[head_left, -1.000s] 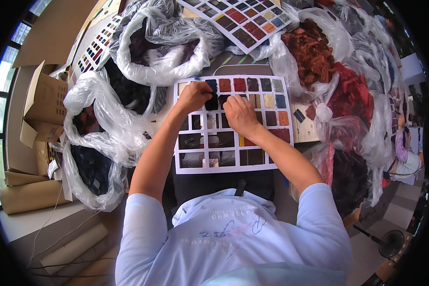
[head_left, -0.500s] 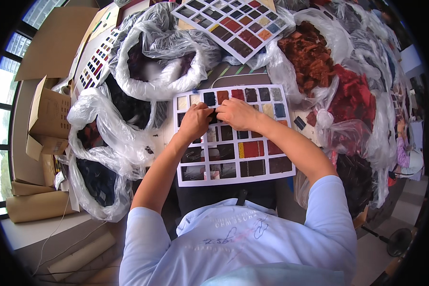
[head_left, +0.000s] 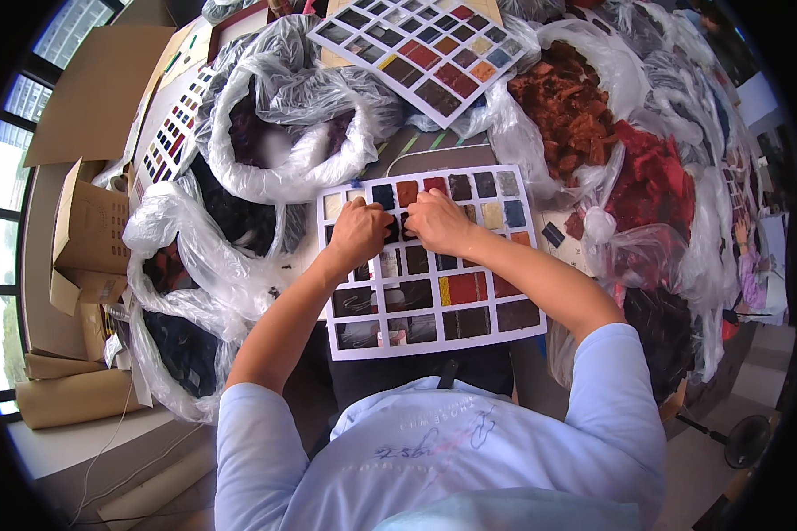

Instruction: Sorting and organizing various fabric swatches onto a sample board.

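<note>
A white sample board [head_left: 382,299] lies in front of me at the edge of my lap, its rectangular windows filled with coloured, fuzzy-looking swatches. My left hand [head_left: 359,232] rests over the board's upper left part, fingers curled down and pressed together. Close beside it, my right hand [head_left: 438,223] bends its fingers onto the same spot. Between the fingertips shows a dark swatch [head_left: 399,227] in the second row; the hands hide most of it. Just above them in the top row are a navy swatch [head_left: 383,196] and a rust swatch [head_left: 406,193].
Another swatch board [head_left: 434,55] lies tilted beyond mine. Plastic bags surround the work area, holding rust material [head_left: 562,111], red material [head_left: 651,190] and dark material [head_left: 179,350]. Small dark pieces [head_left: 553,234] lie right of my board. A cardboard box [head_left: 93,221] stands left; another person [head_left: 753,274] sits far right.
The board has shifted slightly toward me and to the left. My right hand has moved a little lower, with its fingers still bent at the dark swatch beside my left hand.
</note>
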A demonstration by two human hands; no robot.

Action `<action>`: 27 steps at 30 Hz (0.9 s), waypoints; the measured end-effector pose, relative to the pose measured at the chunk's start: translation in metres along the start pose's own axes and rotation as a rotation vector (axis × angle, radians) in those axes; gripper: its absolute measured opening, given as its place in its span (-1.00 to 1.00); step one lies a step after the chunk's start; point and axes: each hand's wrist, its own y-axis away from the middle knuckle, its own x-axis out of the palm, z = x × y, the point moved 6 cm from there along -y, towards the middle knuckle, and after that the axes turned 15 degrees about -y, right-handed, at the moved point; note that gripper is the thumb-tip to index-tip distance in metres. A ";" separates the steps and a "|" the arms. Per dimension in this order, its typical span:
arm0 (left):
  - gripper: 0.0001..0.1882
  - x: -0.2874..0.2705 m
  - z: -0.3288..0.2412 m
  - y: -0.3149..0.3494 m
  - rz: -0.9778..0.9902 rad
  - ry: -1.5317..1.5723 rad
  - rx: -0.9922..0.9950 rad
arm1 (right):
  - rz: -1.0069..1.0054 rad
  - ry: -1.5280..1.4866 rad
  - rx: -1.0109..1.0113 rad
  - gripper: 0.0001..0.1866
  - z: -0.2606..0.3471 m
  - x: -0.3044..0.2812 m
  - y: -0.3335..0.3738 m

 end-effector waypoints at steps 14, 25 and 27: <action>-0.85 -0.017 -0.001 -0.009 -0.207 0.522 -0.401 | -0.755 -1.720 0.930 -0.55 -0.188 -0.035 -0.010; -0.82 -0.013 0.052 -0.182 -0.373 0.496 -0.401 | -1.236 -1.843 0.716 -0.46 -0.273 -0.125 -0.033; -0.83 0.000 0.067 -0.212 -0.399 0.405 -0.426 | -1.256 -1.723 0.624 -0.40 -0.278 -0.145 -0.019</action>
